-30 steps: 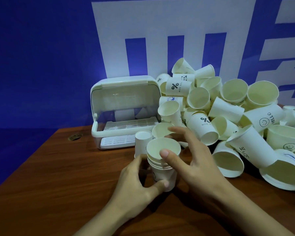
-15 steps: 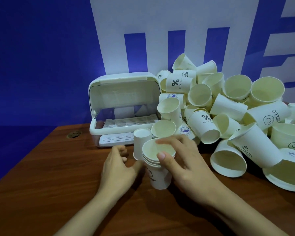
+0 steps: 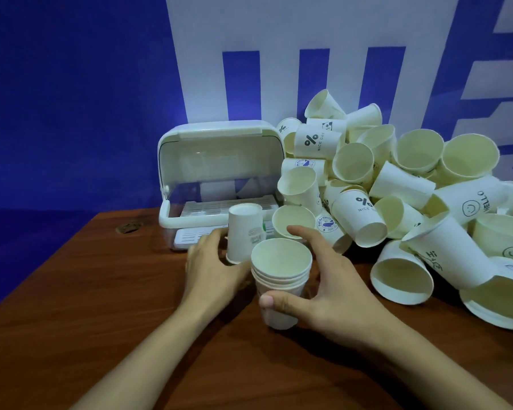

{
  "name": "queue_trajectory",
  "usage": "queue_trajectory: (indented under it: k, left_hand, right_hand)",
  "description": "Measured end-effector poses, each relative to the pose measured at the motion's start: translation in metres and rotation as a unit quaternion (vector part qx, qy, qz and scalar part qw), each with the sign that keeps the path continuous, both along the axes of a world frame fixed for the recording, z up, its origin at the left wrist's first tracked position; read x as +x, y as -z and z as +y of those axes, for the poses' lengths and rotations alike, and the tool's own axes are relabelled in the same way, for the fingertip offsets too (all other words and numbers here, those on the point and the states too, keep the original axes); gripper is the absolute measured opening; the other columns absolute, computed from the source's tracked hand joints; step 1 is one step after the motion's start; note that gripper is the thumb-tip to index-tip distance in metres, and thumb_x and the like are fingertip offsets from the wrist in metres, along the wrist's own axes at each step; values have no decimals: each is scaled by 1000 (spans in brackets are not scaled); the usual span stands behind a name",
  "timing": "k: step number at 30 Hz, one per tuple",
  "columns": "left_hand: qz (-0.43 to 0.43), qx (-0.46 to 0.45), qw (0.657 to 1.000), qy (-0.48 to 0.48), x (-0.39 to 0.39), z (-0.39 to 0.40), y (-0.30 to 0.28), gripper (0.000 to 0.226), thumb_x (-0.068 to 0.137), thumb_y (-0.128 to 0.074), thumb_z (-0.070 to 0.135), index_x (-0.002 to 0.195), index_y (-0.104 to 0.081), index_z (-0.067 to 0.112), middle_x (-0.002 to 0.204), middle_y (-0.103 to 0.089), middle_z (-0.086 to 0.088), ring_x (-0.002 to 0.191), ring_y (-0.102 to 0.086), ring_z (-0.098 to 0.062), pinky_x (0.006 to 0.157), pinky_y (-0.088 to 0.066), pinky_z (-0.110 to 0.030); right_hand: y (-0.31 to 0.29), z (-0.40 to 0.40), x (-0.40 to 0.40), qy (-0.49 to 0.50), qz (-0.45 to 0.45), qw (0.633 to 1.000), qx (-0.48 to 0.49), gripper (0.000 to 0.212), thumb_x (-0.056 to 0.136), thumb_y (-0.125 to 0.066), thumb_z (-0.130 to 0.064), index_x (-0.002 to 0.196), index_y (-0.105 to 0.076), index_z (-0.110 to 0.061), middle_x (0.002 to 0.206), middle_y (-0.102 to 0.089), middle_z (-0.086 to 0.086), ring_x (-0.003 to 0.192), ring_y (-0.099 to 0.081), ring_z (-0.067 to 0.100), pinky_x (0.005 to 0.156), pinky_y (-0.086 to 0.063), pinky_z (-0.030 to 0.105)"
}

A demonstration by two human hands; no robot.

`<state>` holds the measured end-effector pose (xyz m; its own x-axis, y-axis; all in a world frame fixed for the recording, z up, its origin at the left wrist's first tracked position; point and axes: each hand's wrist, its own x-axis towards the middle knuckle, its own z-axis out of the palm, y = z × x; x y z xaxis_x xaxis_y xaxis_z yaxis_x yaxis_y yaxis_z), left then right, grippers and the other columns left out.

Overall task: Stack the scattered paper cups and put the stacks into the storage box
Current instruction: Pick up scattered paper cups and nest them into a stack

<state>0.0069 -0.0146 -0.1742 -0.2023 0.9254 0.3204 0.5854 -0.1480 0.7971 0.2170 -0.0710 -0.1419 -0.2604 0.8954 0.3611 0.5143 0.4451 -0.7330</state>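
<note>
A stack of several nested paper cups (image 3: 280, 272) stands upright on the wooden table (image 3: 101, 306) in front of me. My right hand (image 3: 332, 288) holds it, thumb across the front wall and fingers curled round the back. Just left of it is a single upside-down cup (image 3: 245, 229), and my left hand (image 3: 212, 270) grips it low down near its rim. The white storage box (image 3: 172, 221) sits behind with its domed lid swung up and its slatted tray showing. A big pile of loose cups (image 3: 397, 184) lies to the right.
The pile spreads from the box's right side to the table's right edge, with some cups on their sides close to my right hand. A blue and white wall (image 3: 71, 99) backs the table. A small round hole (image 3: 128, 226) sits at the far left.
My left hand let go of the stack, moved left and back, and took hold of the upside-down cup. My right hand shifted from the stack's rim down to its side.
</note>
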Motion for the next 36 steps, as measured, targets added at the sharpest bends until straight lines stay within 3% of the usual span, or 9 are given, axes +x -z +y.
queue_trajectory:
  k: [6, 10, 13, 15, 18, 22, 26, 32, 36]
  left_hand:
    - [-136, 67, 986, 68, -6, -8, -33, 86, 46, -84, 57, 121, -54, 28, 115, -71, 6, 102, -71, -12, 83, -59, -32]
    - [-43, 111, 989, 83, -18, -14, -49, 70, 51, -84, 60, 112, -68, 30, 105, -71, 9, 85, -66, -5, 68, -51, -14]
    - [48, 106, 988, 104, -35, -19, -66, 64, 57, -79, 70, 108, -76, 30, 101, -72, 2, 84, -65, -19, 72, -55, -37]
    - [154, 97, 978, 103, -46, -24, -78, 64, 57, -74, 74, 111, -75, 37, 98, -65, 4, 92, -62, -17, 78, -55, -47]
    - [226, 97, 959, 138, -45, -31, -89, 80, 58, -68, 75, 131, -66, 43, 101, -58, 6, 97, -55, -4, 83, -49, -29]
    - [72, 179, 968, 161, -30, -37, -92, 90, 57, -77, 62, 140, -56, 33, 107, -62, 10, 96, -62, 0, 82, -50, -16]
    - [-168, 196, 950, 176, -12, -42, -88, 87, 60, -84, 47, 139, -55, 25, 117, -70, 6, 100, -73, -8, 77, -61, -25]
    - [-143, 153, 952, 222, 19, -44, -65, 81, 65, -87, 40, 134, -59, 11, 122, -75, -6, 115, -72, -21, 96, -60, -38]
    - [-213, 138, 937, 242, 25, -43, -56, 74, 72, -87, 24, 136, -55, 5, 122, -75, -6, 112, -73, -15, 87, -59, -24]
  right_hand:
    - [2, 1, -1, 8, 6, 1000, 4, 97, 64, -84, -66, 145, -38, -40, 132, -54, -29, 123, -46, -17, 98, -41, 9]
    - [5, 2, 0, 9, 12, 1000, 27, 83, 68, -85, -61, 137, -45, -40, 120, -57, -34, 116, -48, -21, 87, -38, -1]
    - [3, -1, -2, 10, 12, 999, 31, 104, 67, -85, -62, 150, -23, -48, 121, -52, -34, 117, -47, -17, 90, -34, -1]
    - [2, -2, -4, -1, 3, 999, 49, 113, 69, -84, -59, 154, -10, -50, 123, -55, -29, 119, -50, -11, 96, -37, 5]
    - [3, -3, -7, -16, -15, 997, 80, 109, 75, -80, -59, 156, -8, -51, 141, -50, -24, 131, -47, -3, 109, -40, 24]
    - [7, -2, -8, -22, -14, 997, 72, 106, 76, -77, -62, 155, -8, -51, 147, -47, -20, 134, -45, 1, 113, -40, 35]
    - [9, -1, -8, -23, -5, 998, 60, 113, 74, -78, -63, 158, -5, -42, 136, -58, -14, 127, -51, 2, 109, -43, 34]
    - [7, -1, -8, -26, 29, 998, 58, 112, 73, -81, -52, 155, -6, -39, 121, -64, -24, 113, -61, -4, 96, -51, 27]
    - [9, -1, -7, -14, 42, 997, 70, 122, 70, -84, -52, 155, 4, -48, 127, -60, -18, 116, -62, 6, 97, -53, 38]
